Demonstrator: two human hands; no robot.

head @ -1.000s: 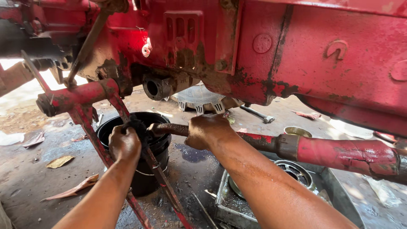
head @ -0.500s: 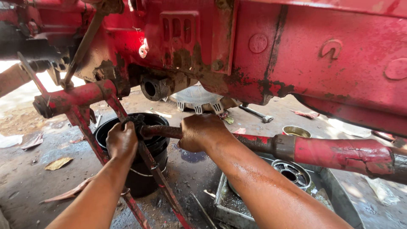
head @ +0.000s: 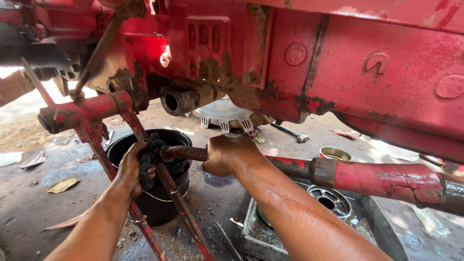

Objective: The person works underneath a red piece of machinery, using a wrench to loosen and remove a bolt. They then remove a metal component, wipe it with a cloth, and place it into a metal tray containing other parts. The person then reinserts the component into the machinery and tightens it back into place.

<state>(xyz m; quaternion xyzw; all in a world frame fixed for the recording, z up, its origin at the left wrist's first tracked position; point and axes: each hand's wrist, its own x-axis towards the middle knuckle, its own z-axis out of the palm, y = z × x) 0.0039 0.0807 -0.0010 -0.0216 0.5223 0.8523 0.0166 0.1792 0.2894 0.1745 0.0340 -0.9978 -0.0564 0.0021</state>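
The left hand (head: 129, 166) is closed on a black greasy rag (head: 147, 157), pressing it against the rusty end of the long shaft (head: 186, 153). The right hand (head: 229, 154) is clamped round that same shaft just at 3 o'clock of the rag, so the two hands sit near each other with a short bare stretch of rusty metal between them. Compared with a second ago, both hands have slid toward 9 o'clock along the shaft, and the rag now covers the shaft's tip, where before the left hand rested lower by the red strut. The shaft runs from the rag out toward 3 o'clock, turning red past a dark collar (head: 321, 171).

Directly below the hands stands a black bucket (head: 162, 193); its inside is dark and I cannot tell what it holds. A thin red strut (head: 166, 186) crosses in front of it. At 4 o'clock of the right hand lies a metal tray (head: 251, 229) on the floor, holding oily liquid and a round bearing part (head: 331, 199). Beyond the shaft, at 2 o'clock, sits a small round tin (head: 335, 153). Above everything hangs the red, grimy machine body (head: 309, 63), with a toothed grey plate (head: 224, 113) and a wrench (head: 290, 131) on the floor behind.
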